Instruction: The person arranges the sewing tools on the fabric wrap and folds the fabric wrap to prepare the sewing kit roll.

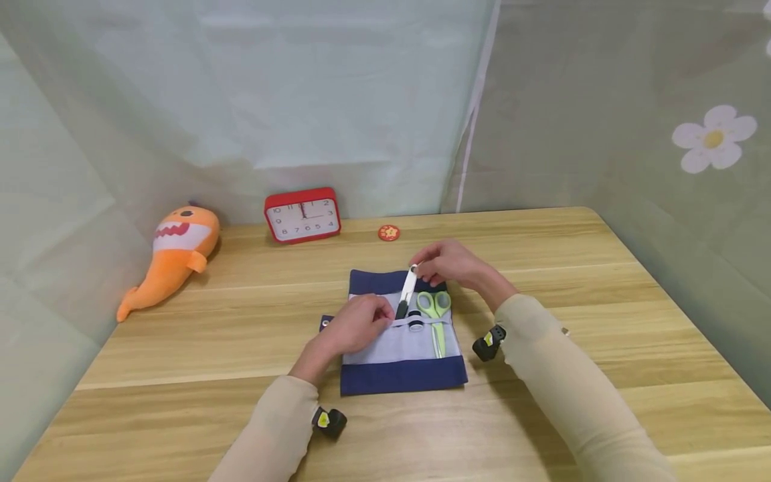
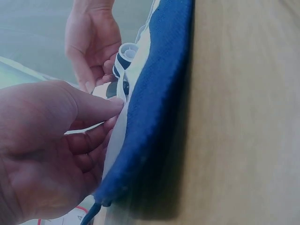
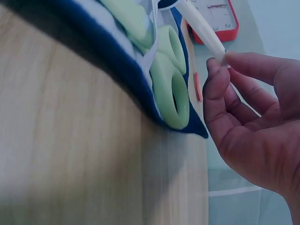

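A navy-edged fabric pouch (image 1: 400, 381) lies unfolded on the table, its pale lining crossed by a white elastic band (image 2: 121, 89). My left hand (image 1: 360, 323) pinches that band between thumb and fingers near the pouch's left side. With thumb and fingertips, my right hand (image 1: 448, 262) grips the upper end of a slim white-and-black tool (image 1: 408, 286), which has a hole in that end; its exact kind is unclear. The tool's dark lower end is at the band, beside a dark thread spool (image 1: 415, 320). Green-handled scissors (image 1: 435, 306) sit under the band to the right.
Behind the pouch, a red alarm clock (image 1: 303, 215) and a round red badge (image 1: 389, 232) stand near the table's back edge. An orange plush shark (image 1: 175, 251) leans at the left. Fabric curtains (image 1: 349, 100) close off the back and sides.
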### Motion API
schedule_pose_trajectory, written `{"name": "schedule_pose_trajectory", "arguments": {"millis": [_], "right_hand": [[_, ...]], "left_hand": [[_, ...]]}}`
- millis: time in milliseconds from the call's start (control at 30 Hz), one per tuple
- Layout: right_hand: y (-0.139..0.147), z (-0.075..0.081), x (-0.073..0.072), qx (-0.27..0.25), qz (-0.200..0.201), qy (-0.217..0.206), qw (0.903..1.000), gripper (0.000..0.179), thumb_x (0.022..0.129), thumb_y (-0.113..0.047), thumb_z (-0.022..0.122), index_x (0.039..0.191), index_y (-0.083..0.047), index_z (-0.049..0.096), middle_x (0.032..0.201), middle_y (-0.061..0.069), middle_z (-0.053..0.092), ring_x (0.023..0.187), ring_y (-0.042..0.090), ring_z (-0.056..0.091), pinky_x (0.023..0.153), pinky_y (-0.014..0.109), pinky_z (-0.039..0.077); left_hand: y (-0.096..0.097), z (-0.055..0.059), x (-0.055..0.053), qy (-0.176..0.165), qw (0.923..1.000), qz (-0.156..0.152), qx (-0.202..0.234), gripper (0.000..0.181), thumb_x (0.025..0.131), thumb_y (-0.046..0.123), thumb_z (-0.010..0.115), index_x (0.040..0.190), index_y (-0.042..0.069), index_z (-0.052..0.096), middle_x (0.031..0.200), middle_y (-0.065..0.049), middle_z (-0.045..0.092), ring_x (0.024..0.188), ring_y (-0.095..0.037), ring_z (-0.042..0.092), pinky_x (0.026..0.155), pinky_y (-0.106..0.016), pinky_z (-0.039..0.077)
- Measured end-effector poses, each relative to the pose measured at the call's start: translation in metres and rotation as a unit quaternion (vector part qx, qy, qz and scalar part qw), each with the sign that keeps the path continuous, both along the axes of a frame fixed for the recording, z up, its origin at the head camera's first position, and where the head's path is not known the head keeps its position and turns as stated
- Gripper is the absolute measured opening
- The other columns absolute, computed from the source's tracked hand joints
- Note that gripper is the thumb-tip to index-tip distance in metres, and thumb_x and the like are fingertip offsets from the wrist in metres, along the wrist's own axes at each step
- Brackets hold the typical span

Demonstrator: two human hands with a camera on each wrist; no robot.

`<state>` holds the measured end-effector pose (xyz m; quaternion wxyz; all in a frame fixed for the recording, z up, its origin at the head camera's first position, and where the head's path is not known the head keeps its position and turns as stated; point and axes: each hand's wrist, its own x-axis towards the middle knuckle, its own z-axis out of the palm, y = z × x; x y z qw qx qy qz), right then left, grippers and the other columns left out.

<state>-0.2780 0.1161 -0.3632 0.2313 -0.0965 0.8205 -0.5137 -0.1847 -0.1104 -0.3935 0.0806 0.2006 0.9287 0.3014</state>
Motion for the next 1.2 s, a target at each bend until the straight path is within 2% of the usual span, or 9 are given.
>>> {"name": "schedule_pose_trajectory", "arguments": {"millis": [200, 533, 767, 1000, 1200], "right_hand": [[-0.009, 0.0, 0.001, 0.006, 0.035, 0.004, 0.9994, 0.029, 0.097, -0.004, 0.068, 0.124, 0.003, 0.072, 0.084, 0.004, 0.066, 0.075, 0.014, 0.061, 0.066, 0.026, 0.054], [-0.011, -0.012, 0.006, -0.005, 0.05, 0.039, 0.998, 0.026, 0.096, -0.006, 0.071, 0.122, -0.001, 0.072, 0.076, 0.003, 0.066, 0.063, 0.014, 0.057, 0.057, 0.026, 0.048], [-0.011, -0.018, 0.009, -0.013, 0.038, 0.045, 0.9982, 0.02, 0.096, -0.007, 0.074, 0.115, -0.004, 0.073, 0.08, 0.002, 0.07, 0.065, 0.014, 0.057, 0.057, 0.027, 0.046], [-0.013, -0.018, 0.01, -0.004, 0.035, 0.039, 0.9986, 0.024, 0.093, -0.009, 0.078, 0.117, -0.006, 0.075, 0.092, 0.003, 0.077, 0.063, 0.012, 0.053, 0.056, 0.026, 0.041], [-0.013, -0.019, 0.011, 0.005, 0.04, 0.037, 0.9985, 0.028, 0.092, -0.005, 0.077, 0.12, -0.007, 0.075, 0.095, 0.005, 0.075, 0.065, 0.012, 0.052, 0.056, 0.025, 0.038]], "left_hand": [[-0.001, 0.0, 0.0, -0.002, 1.0, -0.003, -0.003, 0.011, 0.101, 0.004, 0.064, 0.093, 0.009, 0.071, 0.087, -0.002, 0.063, 0.082, -0.015, 0.055, 0.079, -0.032, 0.048], [0.0, 0.001, 0.002, -0.001, 1.0, -0.002, 0.002, 0.011, 0.1, 0.005, 0.067, 0.091, 0.01, 0.07, 0.085, -0.001, 0.062, 0.079, -0.014, 0.054, 0.075, -0.03, 0.046], [-0.001, 0.001, 0.001, 0.001, 1.0, -0.002, 0.009, 0.01, 0.098, 0.006, 0.07, 0.09, 0.01, 0.071, 0.083, 0.0, 0.062, 0.077, -0.012, 0.054, 0.072, -0.028, 0.045], [-0.004, 0.003, 0.0, -0.005, 0.9998, -0.014, 0.009, 0.004, 0.092, 0.007, 0.074, 0.09, 0.01, 0.072, 0.084, 0.0, 0.064, 0.079, -0.011, 0.056, 0.075, -0.028, 0.047], [-0.005, 0.003, 0.0, -0.011, 0.9998, -0.017, 0.004, 0.008, 0.089, 0.005, 0.077, 0.092, 0.009, 0.071, 0.086, 0.0, 0.066, 0.082, -0.012, 0.057, 0.079, -0.029, 0.049]]}}
